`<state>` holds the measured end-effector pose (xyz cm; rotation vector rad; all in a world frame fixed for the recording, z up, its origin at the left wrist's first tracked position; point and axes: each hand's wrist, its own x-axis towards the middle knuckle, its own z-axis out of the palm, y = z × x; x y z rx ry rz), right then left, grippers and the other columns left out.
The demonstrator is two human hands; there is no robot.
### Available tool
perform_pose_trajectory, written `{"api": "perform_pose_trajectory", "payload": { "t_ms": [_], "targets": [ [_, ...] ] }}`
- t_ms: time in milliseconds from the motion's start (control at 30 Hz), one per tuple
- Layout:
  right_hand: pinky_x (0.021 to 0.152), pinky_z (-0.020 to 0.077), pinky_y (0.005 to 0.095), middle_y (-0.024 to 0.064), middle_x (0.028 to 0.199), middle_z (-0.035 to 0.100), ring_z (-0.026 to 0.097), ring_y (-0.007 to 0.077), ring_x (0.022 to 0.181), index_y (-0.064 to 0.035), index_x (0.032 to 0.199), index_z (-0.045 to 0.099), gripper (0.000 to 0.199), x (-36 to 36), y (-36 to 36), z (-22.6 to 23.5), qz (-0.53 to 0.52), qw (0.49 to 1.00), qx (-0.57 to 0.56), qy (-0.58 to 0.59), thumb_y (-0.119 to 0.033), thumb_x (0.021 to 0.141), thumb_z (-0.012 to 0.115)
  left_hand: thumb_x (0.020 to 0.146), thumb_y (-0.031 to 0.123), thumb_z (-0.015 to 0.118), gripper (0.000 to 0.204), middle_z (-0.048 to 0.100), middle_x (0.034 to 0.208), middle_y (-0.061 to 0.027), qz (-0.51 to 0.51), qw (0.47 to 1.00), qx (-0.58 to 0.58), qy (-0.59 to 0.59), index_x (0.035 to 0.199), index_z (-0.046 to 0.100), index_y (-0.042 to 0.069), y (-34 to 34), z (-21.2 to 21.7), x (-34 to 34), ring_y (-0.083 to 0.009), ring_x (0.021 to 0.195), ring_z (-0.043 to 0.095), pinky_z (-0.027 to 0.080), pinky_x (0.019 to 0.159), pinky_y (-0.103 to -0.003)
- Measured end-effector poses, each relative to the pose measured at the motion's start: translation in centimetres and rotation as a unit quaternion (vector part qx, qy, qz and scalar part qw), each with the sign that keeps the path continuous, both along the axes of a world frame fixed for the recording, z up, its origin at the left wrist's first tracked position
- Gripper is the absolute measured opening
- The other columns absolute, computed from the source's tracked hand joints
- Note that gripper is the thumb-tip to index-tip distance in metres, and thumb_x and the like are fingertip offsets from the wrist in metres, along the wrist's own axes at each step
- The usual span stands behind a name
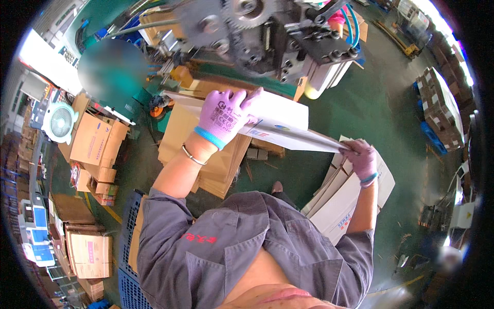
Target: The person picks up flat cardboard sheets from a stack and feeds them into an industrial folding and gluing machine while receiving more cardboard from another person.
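A white flat cardboard carton point(288, 121) with blue and red print is held up in front of me, below the machine. My left hand point(224, 116), in a lilac work glove with a blue cuff, is closed over its upper edge left of the middle. My right hand point(362, 158), gloved the same way, pinches the carton's right end. Under my right hand lies a stack of white flat cartons point(337, 206). Brown cardboard sheets point(218, 177) are piled below my left hand, partly hidden by my forearm.
A metal machine with a gear point(247, 13) and bolted plates overhangs the work at the top. Brown boxes point(95, 141) and a pale green fan point(59, 122) stand at the left, a blue plastic pallet point(131, 226) beside my left elbow. A loaded pallet point(437, 108) is far right.
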<state>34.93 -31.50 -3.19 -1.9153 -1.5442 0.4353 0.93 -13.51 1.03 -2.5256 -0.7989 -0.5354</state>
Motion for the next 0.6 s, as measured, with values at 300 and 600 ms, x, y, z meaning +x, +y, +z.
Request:
{"api": "perform_pose_trajectory", "payload": {
  "t_ms": [300, 600],
  "targets": [
    [0.056, 0.0418, 0.0270, 0.0115, 0.068, 0.060, 0.055, 0.0168, 0.061, 0.0022, 0.096, 0.065, 0.066, 10.0, 7.8, -1.2, 0.222, 0.762, 0.266, 0.548, -0.056, 0.094, 0.032, 0.074, 0.028, 0.070, 0.037, 0.056, 0.121, -0.0159, 0.008, 0.948, -0.233, -0.215, 0.106, 0.066, 0.013, 4.9, -2.3, 2.2, -0.0381, 0.114, 0.047, 0.033, 0.099, -0.050],
    [0.079, 0.0485, 0.0312, 0.0142, 0.103, 0.062, 0.061, 0.0192, 0.087, 0.0059, 0.129, 0.043, 0.062, 11.7, 19.0, 4.5, 0.011, 0.768, 0.195, 0.610, -0.043, 0.091, 0.048, 0.081, 0.022, 0.058, 0.048, 0.048, 0.130, -0.0197, 0.045, 0.950, -0.249, -0.181, 0.125, 0.051, 0.004, 8.3, -4.4, -1.0, -0.0352, 0.119, 0.044, 0.033, 0.103, -0.046]
  ]
}}
